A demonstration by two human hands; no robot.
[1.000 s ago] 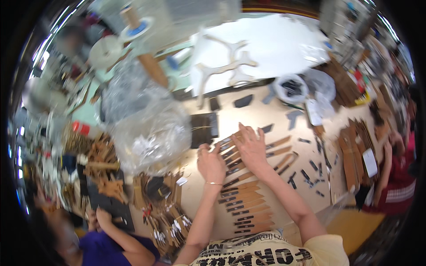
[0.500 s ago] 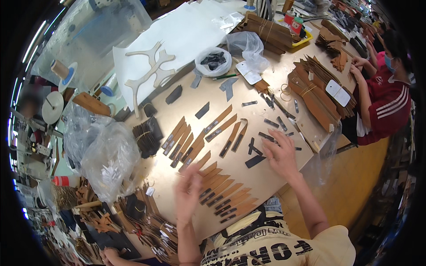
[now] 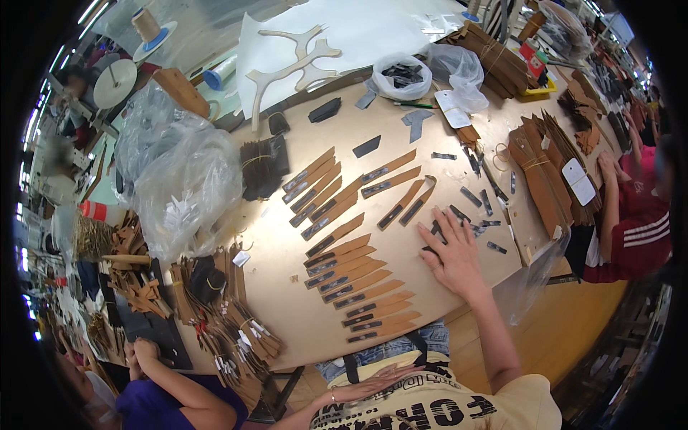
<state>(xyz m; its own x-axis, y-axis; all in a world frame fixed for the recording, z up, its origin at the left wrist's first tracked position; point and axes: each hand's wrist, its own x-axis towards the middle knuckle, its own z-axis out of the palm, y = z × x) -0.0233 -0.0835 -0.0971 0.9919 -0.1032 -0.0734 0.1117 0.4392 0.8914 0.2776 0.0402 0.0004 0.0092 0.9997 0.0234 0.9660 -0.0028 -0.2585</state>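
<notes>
My right hand (image 3: 454, 258) lies on the table with its fingers spread. Its fingertips rest over a few short black strips (image 3: 438, 231), partly hidden beneath them. My left hand (image 3: 378, 383) is off the table, stretched out flat against the front of my yellow shirt (image 3: 430, 401), and holds nothing. Between the hands and the far side, brown leather straps (image 3: 365, 276) with black pieces on their ends are laid out in slanting rows. Two separate straps (image 3: 401, 205) lie just left of my right hand, one with a curled tip.
Bundled brown leather pieces (image 3: 537, 168) lie at the right, near a co-worker in a red shirt (image 3: 638, 215). A clear plastic bag (image 3: 186, 179) and tied straps (image 3: 222, 308) occupy the left. Farther back is a white bag of black pieces (image 3: 401, 75). Another person's arms (image 3: 168, 376) show lower left.
My left hand has moved from over the straps down to my shirt. The right hand has flattened onto the black strips. The whole view has shifted.
</notes>
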